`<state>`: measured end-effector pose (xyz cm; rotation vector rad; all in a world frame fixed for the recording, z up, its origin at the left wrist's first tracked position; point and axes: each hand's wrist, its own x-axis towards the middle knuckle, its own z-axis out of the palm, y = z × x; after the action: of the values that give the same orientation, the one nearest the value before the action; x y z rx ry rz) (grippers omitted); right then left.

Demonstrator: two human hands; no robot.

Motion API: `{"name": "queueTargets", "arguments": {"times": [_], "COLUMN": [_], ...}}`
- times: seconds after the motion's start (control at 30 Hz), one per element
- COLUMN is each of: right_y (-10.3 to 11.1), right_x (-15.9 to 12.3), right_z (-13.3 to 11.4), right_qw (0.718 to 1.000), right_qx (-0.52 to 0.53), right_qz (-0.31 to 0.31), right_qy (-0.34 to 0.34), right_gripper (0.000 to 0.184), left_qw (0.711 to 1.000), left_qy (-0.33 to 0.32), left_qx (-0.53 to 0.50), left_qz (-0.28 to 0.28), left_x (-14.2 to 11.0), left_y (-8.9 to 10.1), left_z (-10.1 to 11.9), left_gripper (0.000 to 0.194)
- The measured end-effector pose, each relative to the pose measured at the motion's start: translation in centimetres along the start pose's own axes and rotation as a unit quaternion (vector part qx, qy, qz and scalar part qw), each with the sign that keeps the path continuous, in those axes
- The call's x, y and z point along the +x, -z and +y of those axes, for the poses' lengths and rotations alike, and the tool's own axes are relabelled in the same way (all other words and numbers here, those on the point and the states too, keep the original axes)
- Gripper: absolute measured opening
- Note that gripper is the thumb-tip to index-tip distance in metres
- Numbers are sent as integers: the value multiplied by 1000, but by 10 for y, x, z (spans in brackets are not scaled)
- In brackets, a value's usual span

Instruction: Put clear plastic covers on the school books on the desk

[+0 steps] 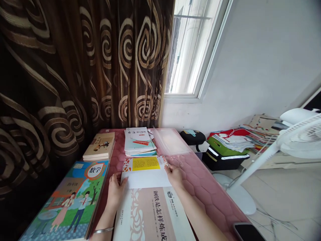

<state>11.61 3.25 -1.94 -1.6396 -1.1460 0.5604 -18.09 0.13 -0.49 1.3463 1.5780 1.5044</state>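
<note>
A paperback book [152,201] with a pale cover, large dark Chinese characters and a pink leaf pattern lies in front of me. At its far end is a blank white strip, and beyond that a flap [146,163] with a yellow text block. My left hand [116,187] grips the left edge between thumb and curled fingers, a silver bangle on its wrist. On the opposite edge, my right hand [175,175] pinches the flap's corner. Clear plastic sheets [172,141] lie just past my right hand.
A maths textbook stack [72,201] and smaller brown books [99,145] stand left, thin booklets [139,140] at the back. All rest on a pink padded surface [200,190]. A dark phone-like object [248,231] sits near right; a white fan [271,157] stands beyond.
</note>
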Motion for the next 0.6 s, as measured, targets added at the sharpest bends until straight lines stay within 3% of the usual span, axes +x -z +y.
{"name": "queueTargets", "arguments": {"times": [0.3,0.37,0.47,0.53,0.6], "right_y": [-2,-1,0,1,1], "right_x": [-4,-6,-9,-11,-12], "right_z": [-18,-23,-28,-30,-31], "right_qw": [970,962,953,949,945], "right_qx": [-232,-259,-285,-297,-308], "right_qz": [-62,-72,-88,-98,-106], "right_qy": [-44,-51,-51,-43,-35], "right_gripper": [27,30,31,29,28], "left_qw": [964,933,852,802,774], "left_qy": [-62,-55,-66,-100,-129], "left_qx": [257,354,515,572,564], "left_qz": [-26,-36,-66,-139,-258], "left_x": [-4,-10,-21,-26,-28], "left_y": [-3,-4,-12,-22,-35], "left_z": [-4,3,17,29,42], "left_gripper": [34,34,40,51,60]}}
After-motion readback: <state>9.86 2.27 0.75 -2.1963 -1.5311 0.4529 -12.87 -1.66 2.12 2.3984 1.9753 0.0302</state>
